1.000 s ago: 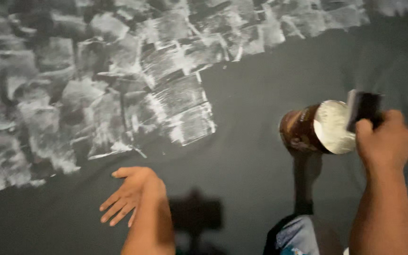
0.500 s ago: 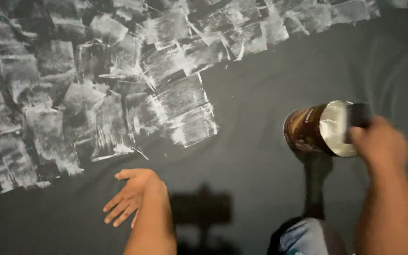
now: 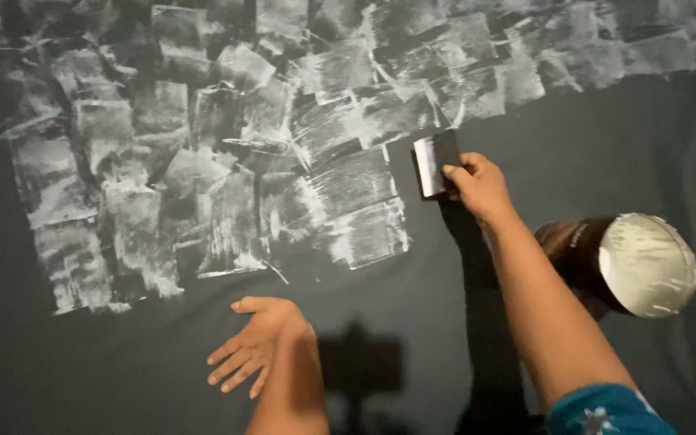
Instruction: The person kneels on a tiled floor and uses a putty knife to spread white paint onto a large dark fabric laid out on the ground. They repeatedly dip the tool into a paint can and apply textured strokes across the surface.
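**Mia:** What is the right hand holding?

**Sam:** A small flat black scraper with a white-smeared edge. The fingers pinch it tight. It sits at about 12 o'clock from the hand, right at the edge of the white paint patches on the big dark grey cloth.

**Mia:** And the left hand?

**Sam:** It lies flat on the cloth, at about 6 o'clock in the picture. Its fingers are spread and hold nothing. It looks like it is pressing the cloth down.

**Mia:** Where is the paint?

**Sam:** In the brown round tub with white paint inside, at about 4 o'clock from the scraper, near the right arm. It is tipped on its side with its open mouth facing us.

**Mia:** How would you do this bit well?

**Sam:** I think you should keep the scraper flat and pull it in one smooth go. Start just beside the last white square, so there is no dark gap. Keep the left hand pressing, so the cloth does not bunch up.

**Mia:** What is different from a moment ago?

**Sam:** Half a second ago the right hand was over at the tub, with the scraper at its mouth. Now it has come across to the painted part. The left hand has stayed where it was.
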The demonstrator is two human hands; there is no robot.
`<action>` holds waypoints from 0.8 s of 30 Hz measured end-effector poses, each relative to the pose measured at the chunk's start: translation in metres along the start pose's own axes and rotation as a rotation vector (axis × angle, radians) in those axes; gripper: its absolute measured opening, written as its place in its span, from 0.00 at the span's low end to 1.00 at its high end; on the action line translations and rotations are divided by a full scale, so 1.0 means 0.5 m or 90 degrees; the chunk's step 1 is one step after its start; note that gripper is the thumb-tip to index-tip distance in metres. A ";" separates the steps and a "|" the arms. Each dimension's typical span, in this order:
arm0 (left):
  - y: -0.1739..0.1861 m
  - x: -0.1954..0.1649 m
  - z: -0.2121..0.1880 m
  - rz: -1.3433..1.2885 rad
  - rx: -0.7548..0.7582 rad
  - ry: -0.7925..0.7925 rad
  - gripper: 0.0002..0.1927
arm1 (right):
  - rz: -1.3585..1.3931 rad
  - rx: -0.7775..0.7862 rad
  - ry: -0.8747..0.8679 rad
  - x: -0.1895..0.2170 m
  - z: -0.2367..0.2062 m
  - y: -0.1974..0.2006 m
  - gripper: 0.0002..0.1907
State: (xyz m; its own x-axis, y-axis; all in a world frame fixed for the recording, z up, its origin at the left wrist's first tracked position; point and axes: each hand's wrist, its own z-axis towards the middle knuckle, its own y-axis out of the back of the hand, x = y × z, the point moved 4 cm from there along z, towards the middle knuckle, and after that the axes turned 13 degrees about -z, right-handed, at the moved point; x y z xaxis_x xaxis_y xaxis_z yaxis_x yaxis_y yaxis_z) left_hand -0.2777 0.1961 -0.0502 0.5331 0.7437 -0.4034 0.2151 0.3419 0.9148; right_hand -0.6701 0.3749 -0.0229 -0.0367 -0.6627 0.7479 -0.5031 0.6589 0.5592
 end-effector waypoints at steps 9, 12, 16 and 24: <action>-0.023 0.011 0.003 0.021 -0.080 -0.049 0.50 | -0.444 -0.381 0.139 0.046 0.037 0.106 0.17; -0.026 0.008 0.003 0.003 -0.069 -0.029 0.51 | -0.512 -0.239 0.103 0.094 -0.017 -0.053 0.15; -0.022 0.007 0.003 -0.007 -0.038 -0.008 0.51 | -0.463 -0.123 0.433 0.148 -0.123 -0.227 0.12; -0.014 0.001 0.006 0.014 -0.021 -0.007 0.51 | -0.458 -0.364 0.122 0.029 -0.019 0.075 0.14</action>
State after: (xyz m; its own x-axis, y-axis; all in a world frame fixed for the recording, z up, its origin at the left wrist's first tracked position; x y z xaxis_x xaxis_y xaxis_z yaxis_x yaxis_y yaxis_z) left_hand -0.2763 0.1922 -0.0567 0.5468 0.7445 -0.3832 0.1771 0.3445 0.9219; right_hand -0.6812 0.3935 0.0126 0.2870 -0.9423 0.1725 0.1534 0.2230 0.9627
